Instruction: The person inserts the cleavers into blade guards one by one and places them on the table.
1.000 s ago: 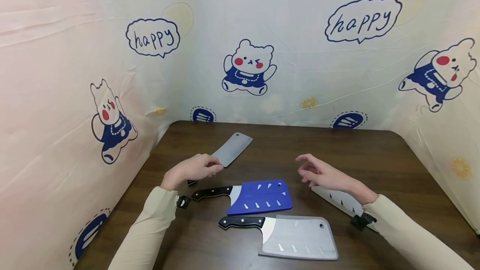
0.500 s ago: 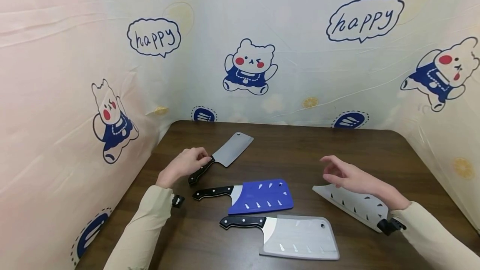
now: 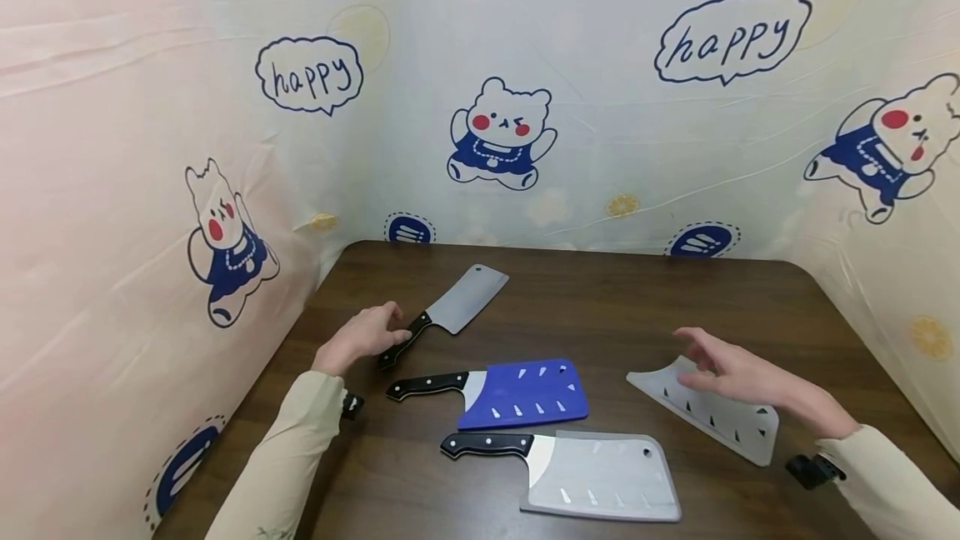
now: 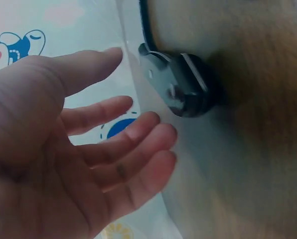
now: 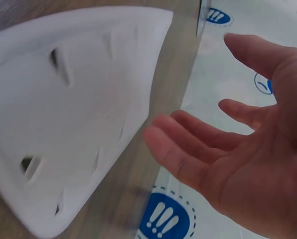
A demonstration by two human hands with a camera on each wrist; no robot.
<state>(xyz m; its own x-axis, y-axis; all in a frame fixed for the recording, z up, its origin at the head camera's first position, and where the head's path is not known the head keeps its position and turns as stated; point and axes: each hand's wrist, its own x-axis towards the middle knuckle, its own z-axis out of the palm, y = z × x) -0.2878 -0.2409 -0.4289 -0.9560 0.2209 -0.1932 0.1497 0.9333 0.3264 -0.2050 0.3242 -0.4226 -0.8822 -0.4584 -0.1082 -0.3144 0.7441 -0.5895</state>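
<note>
In the head view a bare-bladed cleaver [image 3: 468, 298] lies at the back left, its black handle toward me. Over that handle hovers my left hand [image 3: 362, 338]; in the left wrist view its fingers are loosely bent and apart from the black handle [image 4: 176, 82]. My right hand [image 3: 738, 369] is above a loose white blade cover [image 3: 723, 419] on the right. Seen from the right wrist, relaxed fingers [image 5: 183, 154] hold nothing, and the slotted cover [image 5: 83, 109] lies beside them on the table.
Mid-table lies a cleaver in a blue blade cover [image 3: 525, 394]. Closer to me is another cleaver in a translucent grey cover [image 3: 600, 482]. Both handles point left. The brown table [image 3: 637, 290] is bordered by a printed cloth [image 3: 585, 140] at the back and sides.
My right hand has moved right, uncovering more of the white blade cover. My left hand has drawn back left from the blade to the handle. The cleavers lie as before.
</note>
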